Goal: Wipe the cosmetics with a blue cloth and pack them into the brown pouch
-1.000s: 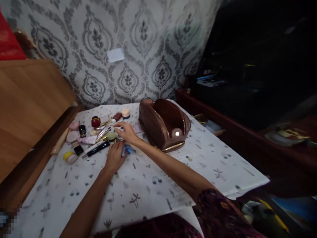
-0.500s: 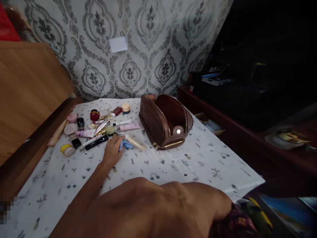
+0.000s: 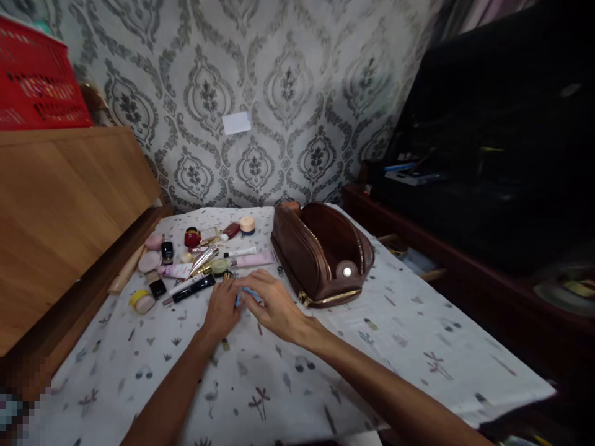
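Right, our left hand [image 3: 223, 310] and right hand [image 3: 275, 305] meet over a blue item [image 3: 251, 293], fingers curled, pinch impossible to tell; rightward of them the brown bag [image 3: 297, 253] is already open, loose cosmetics [image 3: 194, 288] lying out leftward.

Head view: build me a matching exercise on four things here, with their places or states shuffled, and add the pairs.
1. brown bag
2. blue item
3. red basket
4. white paper

A. on the patterned wall
B. on top of the wooden furniture
C. open at the top
D. partly covered by the left hand and right hand

Pairs: 1-C, 2-D, 3-B, 4-A
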`<state>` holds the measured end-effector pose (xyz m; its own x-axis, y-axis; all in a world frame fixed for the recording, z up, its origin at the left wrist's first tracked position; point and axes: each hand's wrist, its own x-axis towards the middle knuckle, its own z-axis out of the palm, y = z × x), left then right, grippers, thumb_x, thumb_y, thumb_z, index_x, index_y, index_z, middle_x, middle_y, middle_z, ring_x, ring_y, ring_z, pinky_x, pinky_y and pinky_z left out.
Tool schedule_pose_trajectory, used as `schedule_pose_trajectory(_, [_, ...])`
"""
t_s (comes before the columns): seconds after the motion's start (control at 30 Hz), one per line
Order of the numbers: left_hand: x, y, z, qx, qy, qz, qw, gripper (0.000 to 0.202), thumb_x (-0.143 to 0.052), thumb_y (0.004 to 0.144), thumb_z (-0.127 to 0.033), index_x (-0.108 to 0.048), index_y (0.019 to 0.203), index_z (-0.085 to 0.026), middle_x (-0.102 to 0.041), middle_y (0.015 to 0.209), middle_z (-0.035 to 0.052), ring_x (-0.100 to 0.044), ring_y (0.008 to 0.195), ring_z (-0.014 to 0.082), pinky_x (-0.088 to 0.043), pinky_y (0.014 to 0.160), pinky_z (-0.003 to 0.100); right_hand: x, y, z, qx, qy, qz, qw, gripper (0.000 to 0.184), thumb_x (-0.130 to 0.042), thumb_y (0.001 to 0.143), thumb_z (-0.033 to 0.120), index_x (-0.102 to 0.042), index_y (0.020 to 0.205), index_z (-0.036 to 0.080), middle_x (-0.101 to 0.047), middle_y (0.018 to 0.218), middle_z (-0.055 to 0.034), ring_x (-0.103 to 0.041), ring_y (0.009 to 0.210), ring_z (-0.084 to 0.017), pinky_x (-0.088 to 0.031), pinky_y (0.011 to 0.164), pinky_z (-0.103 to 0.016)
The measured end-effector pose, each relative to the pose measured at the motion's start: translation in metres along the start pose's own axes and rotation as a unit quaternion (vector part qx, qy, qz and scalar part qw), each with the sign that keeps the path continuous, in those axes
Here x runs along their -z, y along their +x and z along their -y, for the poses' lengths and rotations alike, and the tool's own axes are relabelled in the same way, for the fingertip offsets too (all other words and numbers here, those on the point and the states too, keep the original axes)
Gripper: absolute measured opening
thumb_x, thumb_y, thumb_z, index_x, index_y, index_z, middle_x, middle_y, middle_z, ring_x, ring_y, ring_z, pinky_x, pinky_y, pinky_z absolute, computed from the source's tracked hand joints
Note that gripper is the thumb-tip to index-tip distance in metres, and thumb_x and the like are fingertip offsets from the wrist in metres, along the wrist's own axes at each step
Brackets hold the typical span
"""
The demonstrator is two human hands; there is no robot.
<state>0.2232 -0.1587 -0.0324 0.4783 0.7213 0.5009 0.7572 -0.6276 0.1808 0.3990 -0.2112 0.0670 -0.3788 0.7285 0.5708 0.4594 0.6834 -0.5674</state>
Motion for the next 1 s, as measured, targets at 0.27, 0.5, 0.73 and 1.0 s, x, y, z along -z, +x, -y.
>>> schedule_pose_trajectory(0.27, [-0.005, 0.0, 0.004, -0.018, -0.01, -0.03, 0.999, 0.039, -0.045, 0.086, -0.01, -0.058, 0.122, -0.015, -0.069, 0.116, 0.0146, -0.064, 0.105, 0.029, -0.051, 0.086, 0.044, -0.033, -0.001, -0.051, -0.137, -0.154, 0.079, 0.975, 0.022, -0.061, 0.092, 0.019, -0.065, 0.114, 0.018, -0.066, 0.112, -0.0108, -0.058, 0.108, -0.024, -0.044, 0.095, -0.036])
schedule_pose_trajectory(0.5, [-0.009, -0.004, 0.014, -0.014, -0.048, -0.044, 0.998, 0.039, -0.041, 0.091, -0.016, -0.058, 0.126, -0.021, -0.068, 0.121, 0.0118, -0.062, 0.114, 0.0299, -0.052, 0.091, 0.046, -0.023, -0.027, -0.052, -0.193, -0.195, 0.11, 0.955, 0.039, -0.067, 0.087, 0.027, -0.058, 0.124, 0.018, -0.065, 0.117, -0.0136, -0.059, 0.109, -0.03, -0.047, 0.091, -0.04])
schedule_pose_trajectory(0.73, [0.012, 0.003, 0.002, 0.113, -0.177, -0.135, 0.968, 0.034, -0.04, 0.097, -0.038, -0.059, 0.119, -0.02, -0.066, 0.119, 0.0108, -0.061, 0.115, 0.0278, -0.047, 0.103, 0.047, -0.018, -0.034, -0.055, -0.195, -0.121, 0.089, 0.969, 0.037, -0.062, 0.086, 0.019, -0.062, 0.122, 0.018, -0.067, 0.117, -0.0124, -0.061, 0.109, -0.028, -0.049, 0.091, -0.035])
schedule_pose_trajectory(1.0, [0.021, 0.006, -0.022, 0.269, -0.28, -0.062, 0.92, 0.057, -0.048, 0.087, -0.069, -0.064, 0.101, -0.017, -0.071, 0.102, 0.0105, -0.065, 0.103, 0.0291, -0.052, 0.097, 0.041, -0.026, -0.035, -0.05, -0.14, 0.035, 0.065, 0.987, 0.035, -0.067, 0.084, 0.024, -0.065, 0.118, 0.015, -0.072, 0.11, -0.0096, -0.067, 0.099, -0.023, -0.05, 0.085, -0.028])
